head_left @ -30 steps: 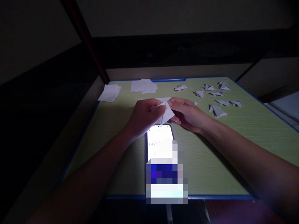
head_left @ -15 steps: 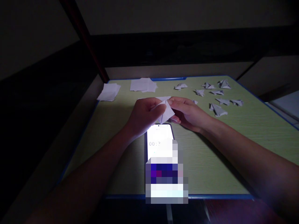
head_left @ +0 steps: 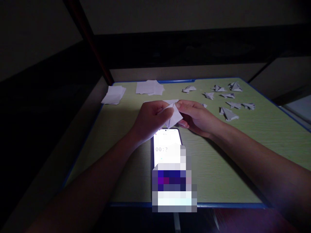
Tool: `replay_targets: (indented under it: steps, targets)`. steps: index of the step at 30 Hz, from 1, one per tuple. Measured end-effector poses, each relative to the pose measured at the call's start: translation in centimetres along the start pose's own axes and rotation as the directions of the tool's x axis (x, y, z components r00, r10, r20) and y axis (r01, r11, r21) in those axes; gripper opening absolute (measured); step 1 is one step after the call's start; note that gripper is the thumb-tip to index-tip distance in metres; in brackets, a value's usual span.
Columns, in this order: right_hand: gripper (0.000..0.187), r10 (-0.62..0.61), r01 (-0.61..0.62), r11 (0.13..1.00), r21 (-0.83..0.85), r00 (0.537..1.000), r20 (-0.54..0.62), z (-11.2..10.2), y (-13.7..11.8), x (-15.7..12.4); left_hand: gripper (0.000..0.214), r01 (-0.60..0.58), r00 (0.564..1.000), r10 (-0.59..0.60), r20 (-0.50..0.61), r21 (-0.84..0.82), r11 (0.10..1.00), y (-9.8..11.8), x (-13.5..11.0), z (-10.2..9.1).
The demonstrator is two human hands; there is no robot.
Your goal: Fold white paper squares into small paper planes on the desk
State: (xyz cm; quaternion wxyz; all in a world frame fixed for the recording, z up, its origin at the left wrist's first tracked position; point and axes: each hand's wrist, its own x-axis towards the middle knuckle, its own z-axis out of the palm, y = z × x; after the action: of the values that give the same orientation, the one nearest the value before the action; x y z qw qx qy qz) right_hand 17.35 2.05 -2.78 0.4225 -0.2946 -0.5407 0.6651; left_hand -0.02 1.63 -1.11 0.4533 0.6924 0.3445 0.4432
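Observation:
A partly folded sheet of white paper [head_left: 175, 117] is held up between both hands above the table. My left hand [head_left: 152, 118] is closed on its left side, with the thumb pressed flat along a fold. At the upper right edge, my right hand [head_left: 196, 118] pinches the paper between thumb and fingers. The fingers behind the sheet are partly hidden. Just below the hands lies a lit phone [head_left: 167, 152], its screen showing timer digits and its lower part blurred out.
Two piles of white paper, a left pile [head_left: 113, 94] and a middle pile [head_left: 149, 87], lie at the back of the green, blue-edged table [head_left: 218, 168]. Several folded paper figures [head_left: 228, 114] are scattered at the back right. Another white piece is partly hidden behind my right hand.
Hardly anything differs. The view has shifted very slightly, and both hands keep the same grip on the folded paper.

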Motion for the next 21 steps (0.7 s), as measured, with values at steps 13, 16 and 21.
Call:
replay_targets:
  steps: [13, 16, 21]
  targets:
    - [0.040, -0.012, 0.012, 1.000, 0.004, 1.000, -0.011, 0.18, -0.05, 0.03, 0.027, -0.003, 1.000, 0.003, 0.014, -0.010, 1.000, 0.01, -0.01, -0.05]
    - [0.038, -0.007, 0.008, 1.000, 0.007, 1.000, -0.012, 0.14, -0.05, 0.02, 0.028, -0.007, 1.000, 0.007, 0.007, 0.002, 1.000, 0.01, -0.02, -0.06]
    - [0.039, -0.008, 0.008, 1.000, 0.005, 1.000, -0.013, 0.09, -0.05, 0.02, 0.027, -0.003, 1.000, 0.003, 0.011, -0.016, 1.000, -0.08, 0.00, -0.03]
